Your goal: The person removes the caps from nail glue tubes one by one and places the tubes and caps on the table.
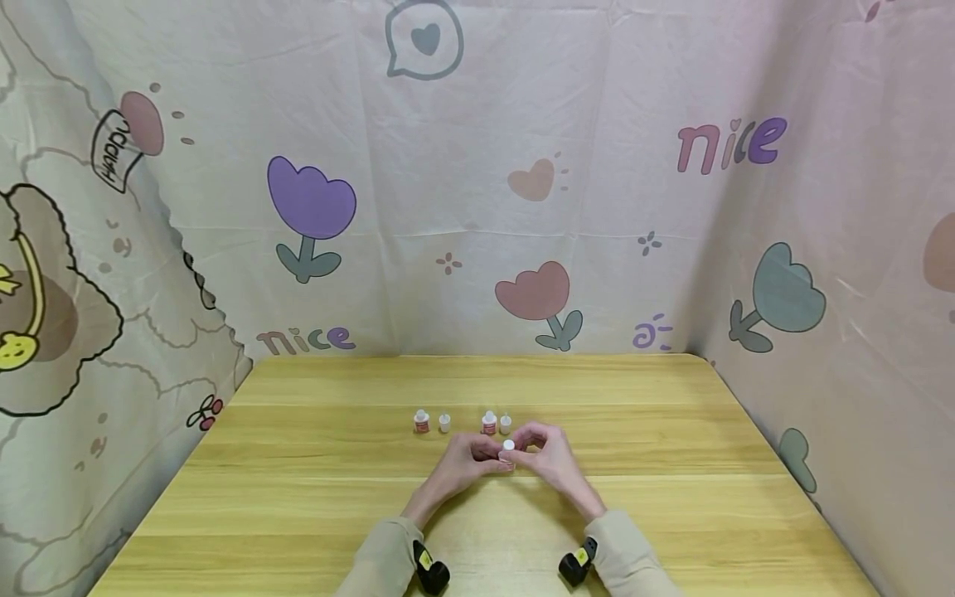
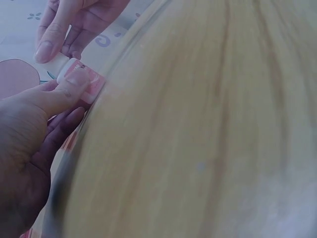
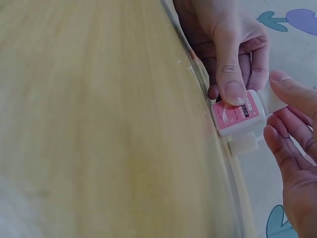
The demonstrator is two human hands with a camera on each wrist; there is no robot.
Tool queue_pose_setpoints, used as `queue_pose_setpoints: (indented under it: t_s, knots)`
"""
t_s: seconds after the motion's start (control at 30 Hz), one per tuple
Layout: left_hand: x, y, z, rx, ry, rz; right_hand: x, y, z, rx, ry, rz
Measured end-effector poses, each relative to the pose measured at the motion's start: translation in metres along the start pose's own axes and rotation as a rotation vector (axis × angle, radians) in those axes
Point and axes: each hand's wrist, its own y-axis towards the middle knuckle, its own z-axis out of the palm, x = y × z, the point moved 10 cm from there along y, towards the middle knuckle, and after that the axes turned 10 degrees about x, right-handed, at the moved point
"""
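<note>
Over the wooden table, my left hand [image 1: 464, 464] pinches a small glue bottle [image 3: 240, 114] with a pink label between thumb and fingers. The bottle has a white cap [image 3: 275, 100]. My right hand [image 1: 546, 453] has its thumb and fingertips round that cap, from the other side. In the left wrist view, the left thumb lies across the label. In the right wrist view, a loose white cap [image 3: 243, 144] shows just past the bottle. Just beyond the hands stands a similar pink-labelled bottle [image 1: 488, 424], with a white cap piece [image 1: 506, 424] beside it.
Farther left on the wooden table [image 1: 336, 497] stand another pink-labelled bottle [image 1: 421, 423] and a white cap piece [image 1: 444, 423]. A printed cloth [image 1: 448, 191] hangs behind the table and along both sides.
</note>
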Motion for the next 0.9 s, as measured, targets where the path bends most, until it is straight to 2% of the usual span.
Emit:
queue_pose_setpoints:
  t_s: [0.3,0.6,0.9]
  knots:
    - [-0.003,-0.002,0.0,0.011,0.015,0.032,0.009,-0.001,0.003,0.001,-0.063,-0.053]
    - [-0.002,-0.003,-0.001,0.014,0.016,0.01,0.018,-0.001,0.004,-0.013,-0.128,-0.158]
    - [-0.005,-0.003,-0.001,-0.005,0.068,0.01,0.018,-0.001,0.004,0.008,-0.154,-0.176]
